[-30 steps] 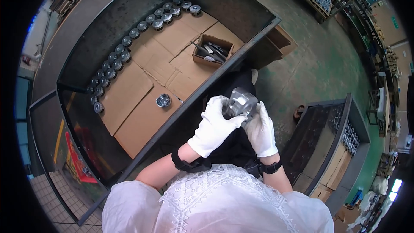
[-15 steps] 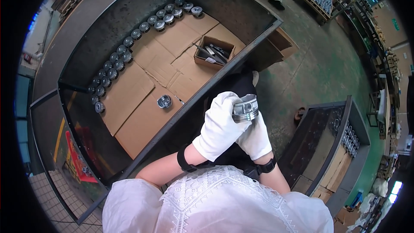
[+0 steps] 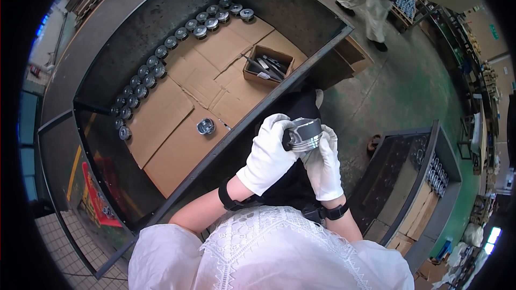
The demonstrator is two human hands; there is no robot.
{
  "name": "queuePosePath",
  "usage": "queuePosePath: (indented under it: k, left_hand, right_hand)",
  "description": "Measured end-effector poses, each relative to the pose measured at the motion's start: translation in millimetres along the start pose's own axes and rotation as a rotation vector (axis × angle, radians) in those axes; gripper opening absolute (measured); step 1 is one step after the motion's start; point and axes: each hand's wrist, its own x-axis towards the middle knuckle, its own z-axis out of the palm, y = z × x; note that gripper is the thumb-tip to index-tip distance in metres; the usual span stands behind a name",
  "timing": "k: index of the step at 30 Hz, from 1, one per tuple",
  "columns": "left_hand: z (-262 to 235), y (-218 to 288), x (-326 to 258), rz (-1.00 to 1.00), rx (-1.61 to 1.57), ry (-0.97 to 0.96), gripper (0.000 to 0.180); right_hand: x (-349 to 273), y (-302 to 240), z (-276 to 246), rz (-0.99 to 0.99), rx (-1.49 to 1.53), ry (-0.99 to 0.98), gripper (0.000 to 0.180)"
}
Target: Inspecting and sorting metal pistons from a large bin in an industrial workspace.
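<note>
Both of my hands wear white gloves and hold one engine piston (image 3: 305, 135) between them, over my lap. My left hand (image 3: 269, 153) grips its left side, with the fingers curled over the edge. On the piston's right side, the fingers of my right hand (image 3: 324, 164) are closed. The piston's dark-coated skirt faces up, and its shiny ring grooves point toward me. A single piston (image 3: 206, 126) lies apart on the cardboard (image 3: 166, 158) in the metal bin, left of my hands. Several more pistons (image 3: 171, 42) stand in rows along the bin's far left wall.
The bin's metal rim (image 3: 258, 110) runs just beyond my left arm. Inside stands a small cardboard box (image 3: 259, 78) of dark tools. At right is another metal cart (image 3: 424, 182) with metal parts. A person's legs (image 3: 373, 13) show at the upper right, near a trolley (image 3: 404, 13).
The piston has been turned, so its dark skirt shows instead of the pin-bore side. My right hand has come round to its right side. The person in the background has walked rightward and nearer.
</note>
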Motion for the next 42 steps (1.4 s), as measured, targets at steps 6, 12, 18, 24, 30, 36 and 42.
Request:
queuePosePath:
  k: [6,12,18,24,30,36,42]
  left_hand:
    - [2.9,10.6,1.5,0.027,-0.107,0.074,0.051]
    - [4.4,4.0,3.5,-0.015,-0.207,0.039,0.051]
    - [3.1,1.3,0.7,-0.131,-0.369,-0.016,0.054]
    - [-7.8,9.6,7.8,0.036,-0.162,-0.011,0.06]
    - [-8.1,13.2,6.3,0.046,-0.176,0.005,0.059]
    - [-8.8,8.7,4.8,0.026,-0.145,0.034,0.055]
    - [3.4,-6.1,-0.5,0.029,-0.085,0.009,0.051]
  right_hand:
    - [2.0,15.1,-1.7,-0.194,-0.276,0.143,0.05]
    - [4.5,15.7,-5.3,0.027,-0.019,0.107,0.047]
    - [7.0,2.4,0.7,0.405,0.399,-0.243,0.054]
    - [3.5,-6.2,2.9,0.369,0.427,-0.119,0.051]
    - [3.3,-5.2,2.7,0.491,0.557,-0.144,0.048]
    - [-2.6,-1.2,0.4,-0.003,-0.043,-0.055,0.055]
    - [-1.4,9.4,8.9,-0.381,-0.473,0.048,0.077]
